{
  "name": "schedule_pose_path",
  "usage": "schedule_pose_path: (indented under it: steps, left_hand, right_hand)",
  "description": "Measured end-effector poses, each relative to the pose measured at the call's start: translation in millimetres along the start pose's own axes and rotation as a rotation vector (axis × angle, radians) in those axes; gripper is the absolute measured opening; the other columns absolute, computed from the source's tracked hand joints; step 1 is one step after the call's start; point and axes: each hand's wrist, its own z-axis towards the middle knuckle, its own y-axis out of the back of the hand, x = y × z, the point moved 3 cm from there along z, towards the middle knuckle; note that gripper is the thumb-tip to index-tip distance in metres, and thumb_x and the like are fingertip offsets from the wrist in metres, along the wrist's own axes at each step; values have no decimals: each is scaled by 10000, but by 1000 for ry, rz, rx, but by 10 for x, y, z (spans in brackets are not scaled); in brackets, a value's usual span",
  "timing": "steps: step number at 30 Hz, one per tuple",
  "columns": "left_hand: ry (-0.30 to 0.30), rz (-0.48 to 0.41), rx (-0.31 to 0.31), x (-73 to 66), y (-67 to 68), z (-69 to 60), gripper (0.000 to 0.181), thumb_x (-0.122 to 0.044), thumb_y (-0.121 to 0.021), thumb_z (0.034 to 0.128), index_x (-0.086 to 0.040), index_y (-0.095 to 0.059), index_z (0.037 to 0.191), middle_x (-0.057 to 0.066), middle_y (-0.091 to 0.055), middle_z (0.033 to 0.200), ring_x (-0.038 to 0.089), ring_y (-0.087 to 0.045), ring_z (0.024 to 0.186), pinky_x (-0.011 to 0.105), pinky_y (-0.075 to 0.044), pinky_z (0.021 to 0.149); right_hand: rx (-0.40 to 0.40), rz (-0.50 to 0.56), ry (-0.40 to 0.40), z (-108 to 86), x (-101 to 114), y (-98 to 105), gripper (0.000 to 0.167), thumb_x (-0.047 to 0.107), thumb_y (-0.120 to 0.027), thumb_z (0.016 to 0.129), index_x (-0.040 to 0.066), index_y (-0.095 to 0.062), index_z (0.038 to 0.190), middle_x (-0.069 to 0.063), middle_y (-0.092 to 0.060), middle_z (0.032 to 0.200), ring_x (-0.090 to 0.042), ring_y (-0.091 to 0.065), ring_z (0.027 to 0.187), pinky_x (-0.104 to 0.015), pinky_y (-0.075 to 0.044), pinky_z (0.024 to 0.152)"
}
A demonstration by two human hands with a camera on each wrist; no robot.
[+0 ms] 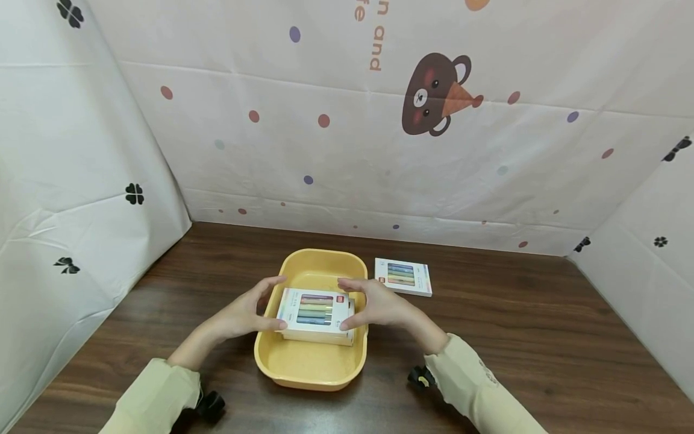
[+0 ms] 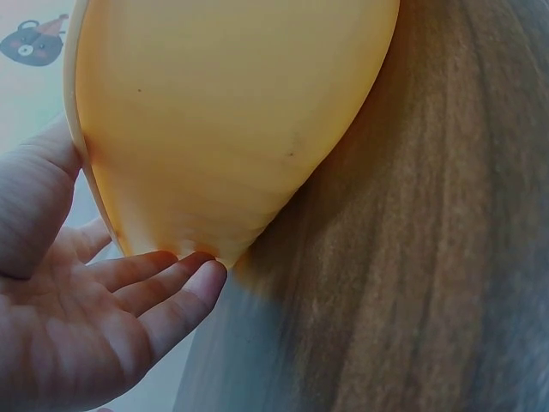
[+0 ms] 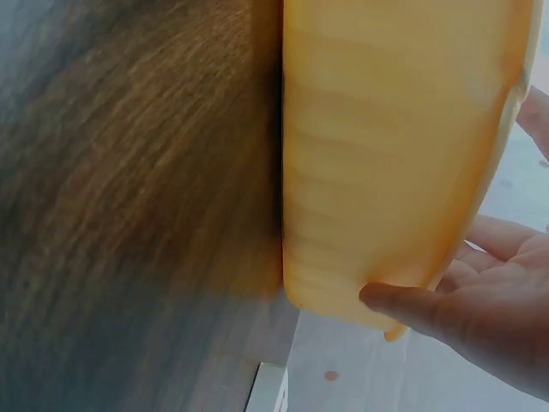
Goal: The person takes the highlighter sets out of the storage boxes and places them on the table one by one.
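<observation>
A white box of pens with a clear window [image 1: 314,308] lies on top of another box inside the yellow tub [image 1: 309,367]. Reaching over the tub's left rim, my left hand [image 1: 246,310] has its thumb tip at the box's near left corner, index finger spread away from it. My right hand [image 1: 382,304] mirrors this on the right, thumb at the box's right edge. In the left wrist view, several fingers of the left hand [image 2: 94,318] touch the tub's outer wall [image 2: 232,112]. One right-hand [image 3: 489,309] finger touches the outer wall [image 3: 386,172] in the right wrist view.
Another white box of pens [image 1: 401,276] lies on the brown wooden table [image 1: 515,337], right of the tub. Its edge [image 3: 268,390] shows low in the right wrist view. White patterned sheeting [image 1: 347,150] stands behind the table and at both sides.
</observation>
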Motion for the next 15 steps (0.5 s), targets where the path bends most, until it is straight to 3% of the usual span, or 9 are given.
schedule_pose_path:
  steps: [15]
  left_hand:
    - [-16,7,8,-1,4,4,861,-295,-778,705,-106,-289,1387,237,-348,1369,427,-314,1251,583,-323,947]
  right_hand:
    - [23,-206,-4,63,81,-61,842,238,-833,626,-65,-436,1304,-166,-482,1315,-251,-424,1229,-395,-325,1019]
